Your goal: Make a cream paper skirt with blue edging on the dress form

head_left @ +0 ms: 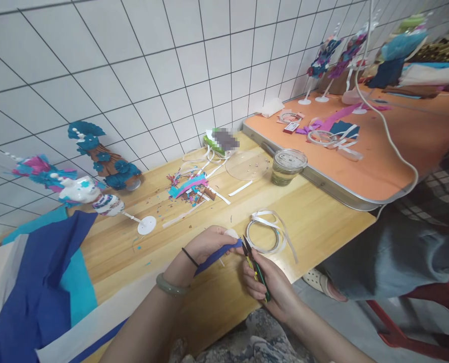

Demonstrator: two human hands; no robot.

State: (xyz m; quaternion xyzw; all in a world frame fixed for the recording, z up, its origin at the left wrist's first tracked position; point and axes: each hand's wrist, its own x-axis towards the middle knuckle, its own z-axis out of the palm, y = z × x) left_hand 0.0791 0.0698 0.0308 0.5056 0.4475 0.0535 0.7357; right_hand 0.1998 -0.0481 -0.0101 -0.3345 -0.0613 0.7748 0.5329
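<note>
My left hand (210, 243) is closed on a folded blue strip (214, 258) of paper or cloth, and a small white round piece (232, 234) shows by its fingertips. My right hand (275, 285) is wrapped around snips (261, 280) with green and yellow handles. Their dark blades stand apart at the end of the blue strip; whether they touch it I cannot tell. Just beyond the right hand lies a roll of white tape (263, 236) with a loose end. My left fingertips are partly hidden behind the strip.
Colourful scraps (190, 189) lie mid-table. Left stand a white decorated figure (81, 190) and a teal-and-brown one (111, 161), near blue sheets (31, 287). A lidded cup (287, 166) stands beside the orange table (334, 166). A person in grey trousers (379, 267) sits at the right.
</note>
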